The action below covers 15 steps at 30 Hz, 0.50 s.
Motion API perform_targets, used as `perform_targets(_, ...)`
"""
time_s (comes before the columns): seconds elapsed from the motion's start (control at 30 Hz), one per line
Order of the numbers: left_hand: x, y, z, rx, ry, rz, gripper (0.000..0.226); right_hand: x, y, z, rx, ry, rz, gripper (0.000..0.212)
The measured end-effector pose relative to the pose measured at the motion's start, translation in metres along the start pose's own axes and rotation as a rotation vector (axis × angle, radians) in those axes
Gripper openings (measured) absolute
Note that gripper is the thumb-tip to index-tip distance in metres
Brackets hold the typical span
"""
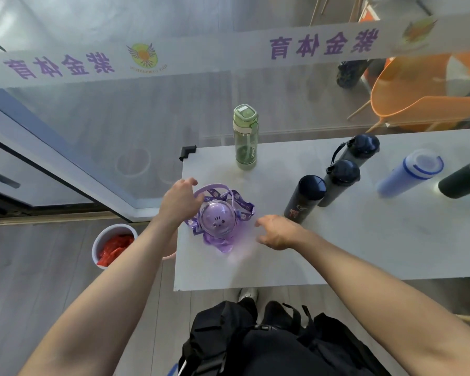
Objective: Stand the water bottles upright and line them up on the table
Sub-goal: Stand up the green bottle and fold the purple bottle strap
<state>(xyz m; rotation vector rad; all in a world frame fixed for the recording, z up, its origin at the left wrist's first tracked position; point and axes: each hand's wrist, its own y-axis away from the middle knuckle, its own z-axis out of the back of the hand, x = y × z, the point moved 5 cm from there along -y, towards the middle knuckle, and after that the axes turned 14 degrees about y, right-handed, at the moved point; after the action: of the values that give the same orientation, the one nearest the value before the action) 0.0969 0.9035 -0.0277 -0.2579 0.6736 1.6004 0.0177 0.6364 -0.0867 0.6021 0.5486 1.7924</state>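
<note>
Beside the white table [364, 253] a white bin [103, 240] holds red wrappers, and near the table's left edge a purple bottle [217, 222] with a domed lid stands upright, its printed strap looped around it. The left hand [181, 202] spreads open just left of it, fingers by the strap, gripping nothing; the right hand [278, 232] hovers open and empty just right. Behind stands a green bottle [245, 138], then three dark bottles [337, 180] close together, a blue bottle [410, 172] and a black bottle [464, 180].
</note>
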Motion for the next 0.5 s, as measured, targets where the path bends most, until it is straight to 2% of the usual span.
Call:
perform_targets(0.13, -0.047, 0.027, 0.013, -0.064, -0.117, -0.146, 0.040, -0.014, 0.014, -0.001, -0.018, 0.029, 0.006, 0.057)
perform_targets(0.3, -0.118, 0.066, 0.001, -0.029, -0.140, -0.252, 0.032, -0.057, 0.058, -0.008, -0.072, 0.007, -0.020, 0.058)
perform_targets(0.4, -0.167, 0.090, -0.019, 0.007, -0.111, -0.282, 0.029, -0.100, 0.098, -0.018, -0.110, -0.024, -0.069, 0.057)
perform_targets(0.5, -0.213, 0.111, -0.058, 0.127, -0.194, -0.341, 0.031, -0.152, 0.141, -0.035, -0.130, -0.067, -0.147, 0.058)
